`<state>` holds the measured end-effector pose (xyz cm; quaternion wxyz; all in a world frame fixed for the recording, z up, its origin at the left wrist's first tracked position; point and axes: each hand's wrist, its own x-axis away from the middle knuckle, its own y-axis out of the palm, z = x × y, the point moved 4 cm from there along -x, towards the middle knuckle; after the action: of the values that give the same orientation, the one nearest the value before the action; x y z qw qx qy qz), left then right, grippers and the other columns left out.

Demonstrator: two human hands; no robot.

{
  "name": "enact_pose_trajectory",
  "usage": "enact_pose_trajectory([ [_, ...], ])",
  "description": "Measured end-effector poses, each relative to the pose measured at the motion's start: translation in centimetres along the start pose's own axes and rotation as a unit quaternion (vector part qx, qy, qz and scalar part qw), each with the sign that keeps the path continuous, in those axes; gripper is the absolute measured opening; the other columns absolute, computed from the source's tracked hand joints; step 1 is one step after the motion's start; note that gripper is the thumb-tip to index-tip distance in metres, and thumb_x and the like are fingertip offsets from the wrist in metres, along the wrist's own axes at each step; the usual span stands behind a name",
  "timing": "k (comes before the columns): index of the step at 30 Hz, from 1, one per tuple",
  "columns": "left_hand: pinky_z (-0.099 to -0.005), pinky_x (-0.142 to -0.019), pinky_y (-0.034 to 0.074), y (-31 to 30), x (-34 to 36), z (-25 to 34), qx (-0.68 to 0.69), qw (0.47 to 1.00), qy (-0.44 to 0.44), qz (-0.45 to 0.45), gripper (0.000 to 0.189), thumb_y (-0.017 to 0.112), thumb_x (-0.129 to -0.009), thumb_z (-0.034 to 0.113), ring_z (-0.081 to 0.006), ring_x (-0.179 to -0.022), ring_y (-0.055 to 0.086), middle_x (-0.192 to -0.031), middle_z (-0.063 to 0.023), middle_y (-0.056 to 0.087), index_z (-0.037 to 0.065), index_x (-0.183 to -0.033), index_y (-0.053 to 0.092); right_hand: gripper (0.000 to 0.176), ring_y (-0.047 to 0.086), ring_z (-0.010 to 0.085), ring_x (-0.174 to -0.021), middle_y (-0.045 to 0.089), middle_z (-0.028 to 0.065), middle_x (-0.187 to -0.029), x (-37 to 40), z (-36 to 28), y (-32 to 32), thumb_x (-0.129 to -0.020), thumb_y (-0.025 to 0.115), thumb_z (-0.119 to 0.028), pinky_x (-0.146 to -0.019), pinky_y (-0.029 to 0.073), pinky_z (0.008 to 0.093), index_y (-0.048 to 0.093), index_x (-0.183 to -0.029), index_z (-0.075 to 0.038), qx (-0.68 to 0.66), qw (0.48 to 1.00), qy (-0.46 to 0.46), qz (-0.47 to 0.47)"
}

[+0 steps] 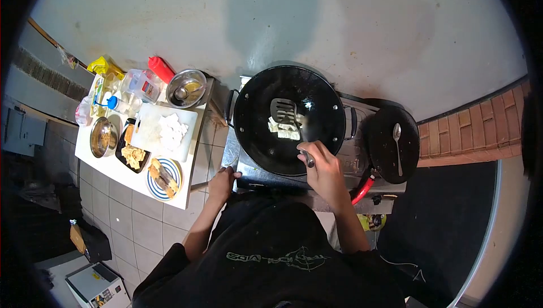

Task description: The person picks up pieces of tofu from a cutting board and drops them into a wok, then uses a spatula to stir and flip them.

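Note:
My right hand (324, 171) is wrapped round the handle of a slotted turner (284, 110). The turner's blade is inside a big black wok (260, 150), over pale white cubes (284, 133) that look like tofu. These pieces lie in a small cluster near the wok's middle. Down at the front left corner of the stove (246, 173), my left hand (222, 183) is closed, with its fingers curled against the edge. What those fingers grip, if anything, is hidden.
Right of the wok, a spoon (397, 144) lies on a black pan (380, 130) with a red handle (363, 190). On the left table (169, 198) are a cutting board (148, 121) with white pieces, a striped plate (153, 186), steel bowls (174, 100) and a red bottle (161, 69).

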<state>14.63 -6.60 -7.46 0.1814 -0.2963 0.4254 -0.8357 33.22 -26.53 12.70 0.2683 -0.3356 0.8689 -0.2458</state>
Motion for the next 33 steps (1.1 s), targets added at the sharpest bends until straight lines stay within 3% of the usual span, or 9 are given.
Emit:
enact_pose_trajectory([
  [2, -0.0536, -0.077, 0.050, 0.0, -0.1, 0.0, -0.006, 1.000, -0.011, -0.013, 0.043, 0.051, -0.095, 0.045, -0.0413, -0.093, 0.064, -0.099, -0.0200, 0.065, 0.004, -0.096, 0.062, 0.024, 0.073, 0.0241, -0.087, 0.062, 0.0120, -0.092, -0.1, 0.1, 0.2, -0.084, 0.056, 0.012, -0.067, 0.057, 0.0334, 0.059, -0.103, -0.002, 0.008, 1.000, -0.002, -0.006],
  [33, -0.0539, -0.076, 0.050, -0.1, 0.0, 0.0, -0.006, 1.000, -0.010, -0.003, 0.043, 0.050, -0.095, 0.046, -0.0410, -0.092, 0.065, -0.099, -0.0198, 0.065, 0.005, -0.095, 0.062, 0.037, 0.068, 0.0277, -0.086, 0.059, 0.0095, -0.092, 1.0, 2.0, 0.5, -0.075, 0.058, 0.011, -0.069, 0.054, 0.0394, 0.060, -0.107, -0.008, 0.078, 0.997, 0.013, -0.018],
])
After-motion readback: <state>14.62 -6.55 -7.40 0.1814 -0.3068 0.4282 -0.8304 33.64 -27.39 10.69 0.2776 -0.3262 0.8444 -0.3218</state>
